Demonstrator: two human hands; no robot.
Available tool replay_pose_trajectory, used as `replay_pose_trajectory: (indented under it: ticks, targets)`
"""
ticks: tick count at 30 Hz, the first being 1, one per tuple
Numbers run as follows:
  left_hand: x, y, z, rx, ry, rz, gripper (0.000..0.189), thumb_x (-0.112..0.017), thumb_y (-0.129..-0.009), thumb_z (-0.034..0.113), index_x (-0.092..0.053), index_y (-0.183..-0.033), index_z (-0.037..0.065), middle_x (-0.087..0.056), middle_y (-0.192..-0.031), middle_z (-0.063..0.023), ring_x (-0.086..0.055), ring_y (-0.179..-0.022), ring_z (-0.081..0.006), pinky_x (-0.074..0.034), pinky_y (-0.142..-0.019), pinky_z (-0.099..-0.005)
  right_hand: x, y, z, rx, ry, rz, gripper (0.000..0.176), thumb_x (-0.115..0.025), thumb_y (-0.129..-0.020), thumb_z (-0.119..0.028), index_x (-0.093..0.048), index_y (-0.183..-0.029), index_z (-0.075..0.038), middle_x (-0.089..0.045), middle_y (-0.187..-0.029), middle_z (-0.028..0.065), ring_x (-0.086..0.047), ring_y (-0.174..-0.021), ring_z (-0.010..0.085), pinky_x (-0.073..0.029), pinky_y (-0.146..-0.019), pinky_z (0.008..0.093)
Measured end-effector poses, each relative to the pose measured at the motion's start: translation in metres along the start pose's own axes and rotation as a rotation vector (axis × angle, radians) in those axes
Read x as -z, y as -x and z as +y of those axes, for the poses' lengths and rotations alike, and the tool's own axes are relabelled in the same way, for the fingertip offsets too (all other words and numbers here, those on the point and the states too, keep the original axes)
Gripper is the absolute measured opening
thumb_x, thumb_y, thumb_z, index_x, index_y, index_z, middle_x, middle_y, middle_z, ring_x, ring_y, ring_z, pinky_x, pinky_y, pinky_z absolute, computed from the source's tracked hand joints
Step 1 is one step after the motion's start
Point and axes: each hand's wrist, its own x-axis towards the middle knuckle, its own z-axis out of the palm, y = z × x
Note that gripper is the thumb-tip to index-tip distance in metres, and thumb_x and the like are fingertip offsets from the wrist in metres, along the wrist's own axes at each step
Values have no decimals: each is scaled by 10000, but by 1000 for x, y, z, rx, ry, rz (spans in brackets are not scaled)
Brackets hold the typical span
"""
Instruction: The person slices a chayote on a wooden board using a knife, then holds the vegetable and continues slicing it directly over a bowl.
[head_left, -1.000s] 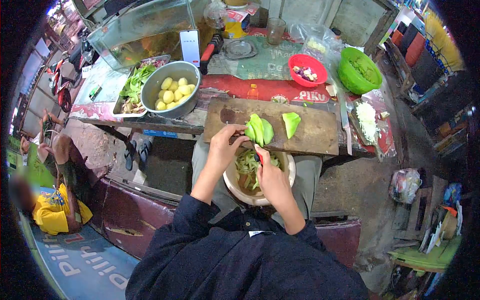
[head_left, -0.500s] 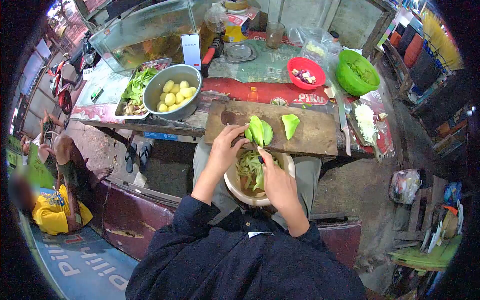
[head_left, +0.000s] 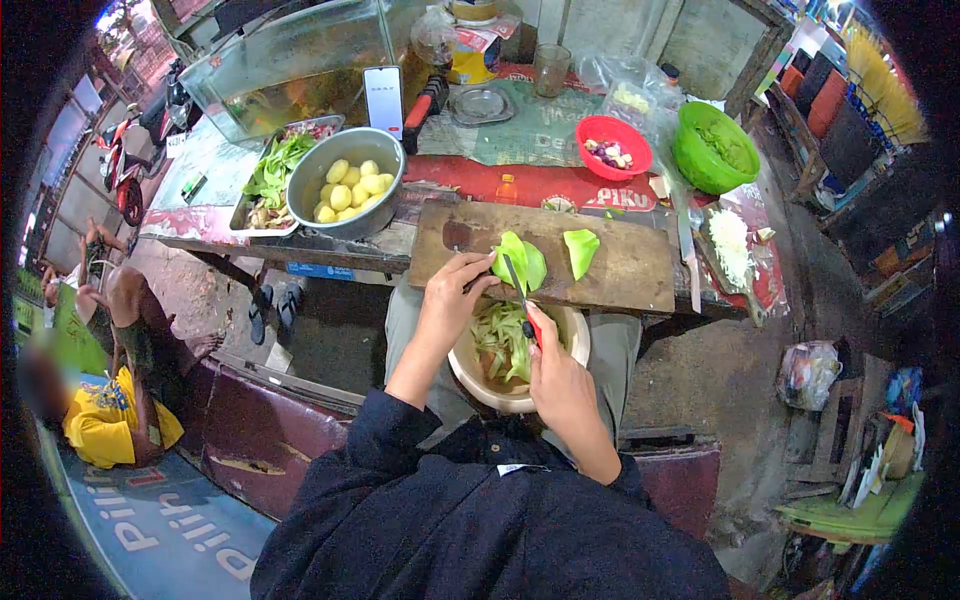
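Observation:
My left hand (head_left: 451, 297) pinches green vegetable pieces (head_left: 511, 257) at the near edge of a wooden board (head_left: 630, 262). In my right hand (head_left: 562, 384) is a knife (head_left: 528, 312) with a red and black handle, its dark blade pointing away from me across the pieces. Another green wedge (head_left: 580, 252) lies on the board to the right. Below my hands, between the knees, a cream bowl (head_left: 577, 335) holds pale green strips (head_left: 503, 340).
Behind the board stand a grey pot (head_left: 347, 228) of peeled potatoes, a phone (head_left: 383, 100), a red bowl (head_left: 640, 150) and a green basket (head_left: 697, 165). A larger knife (head_left: 688, 245) lies right, beside shredded white vegetable (head_left: 733, 245). A person in yellow (head_left: 105, 425) sits at left.
My right hand has drawn back slightly toward me and to the right, and the knife blade now shows over the green pieces. My left hand has barely moved.

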Motion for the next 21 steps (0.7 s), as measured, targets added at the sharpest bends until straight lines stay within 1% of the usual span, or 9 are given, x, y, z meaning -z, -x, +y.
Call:
replay_pose_trajectory:
  ticks: [2, 5, 11, 13, 14, 16, 17, 19, 21]
  targets:
    - [-2, 0, -2, -2, -7, 0, 319, -769, -825, 50, -745, -1142, 24, -724, -1136, -130, -700, -1026, -304, -552, -886, -368, 5, -1, -4, -76, -10, -78, 552, -486, -1018, -130, -312, -1541, -171, -715, -981, 262, -705, -835, 439, -553, -717, 551]
    - [-3, 1, -5, -12, -17, 11, 316, -768, -829, 65, -744, -1142, 26, -725, -1138, -133, -700, -1023, -305, -551, -879, -370, -5, 0, 8, 8, -47, -4, 546, -474, -1025, -137, -302, -1541, -177, -712, -991, 271, -703, -842, 448, -551, -724, 560]
    - [1, -2, 4, 14, 36, 19, 260, -764, -856, 73, -756, -1111, 24, -736, -1098, -141, -709, -992, -307, -551, -871, -365, 0, -2, 5, -42, -77, -64, 541, -468, -1027, -143, -298, -1539, -185, -707, -964, 283, -695, -830, 464, -545, -732, 575]
    - [2, -3, 10, 82, 47, 35, 217, -761, -876, 74, -764, -1086, 19, -749, -1022, -144, -728, -892, -267, -561, -804, -338, -3, -1, 6, -30, -79, -70, 547, -466, -1027, -144, -290, -1543, -186, -704, -957, 288, -693, -826, 468, -543, -730, 577]
    - [2, -3, 11, 82, 47, 35, 217, -761, -876, 74, -764, -1086, 19, -749, -1022, -144, -728, -892, -267, -561, -804, -338, -4, -1, 7, -17, -81, -76, 553, -465, -1027, -146, -281, -1547, -188, -702, -951, 293, -690, -822, 473, -540, -728, 579]
    - [1, -1, 14, 227, 71, 51, 180, -758, -888, 76, -772, -1056, 15, -756, -961, -135, -723, -784, -201, -559, -723, -304, -5, 1, 4, -10, -81, -70, 557, -465, -1026, -147, -280, -1550, -190, -703, -945, 290, -690, -822, 474, -538, -726, 583]
    - [1, -1, 14, 228, 70, 51, 180, -758, -888, 76, -772, -1056, 15, -756, -961, -135, -723, -784, -201, -559, -723, -304, -6, 2, 2, -2, -81, -64, 561, -465, -1025, -148, -278, -1552, -192, -703, -940, 288, -690, -823, 475, -535, -724, 587]
    - [-1, 0, 14, 209, 110, 115, 151, -760, -890, 80, -779, -1021, 8, -759, -915, -121, -703, -729, -151, -551, -677, -280, -5, 3, -5, -21, -60, -78, 548, -462, -1026, -130, -282, -1541, -182, -697, -980, 289, -684, -836, 476, -527, -730, 582]
    - [-1, 0, 16, 229, 111, 120, 146, -764, -887, 82, -779, -1010, 6, -759, -908, -121, -706, -734, -154, -553, -679, -282, -7, 4, -9, -39, -40, -93, 534, -459, -1027, -113, -286, -1529, -173, -692, -1020, 290, -678, -850, 476, -520, -736, 577]
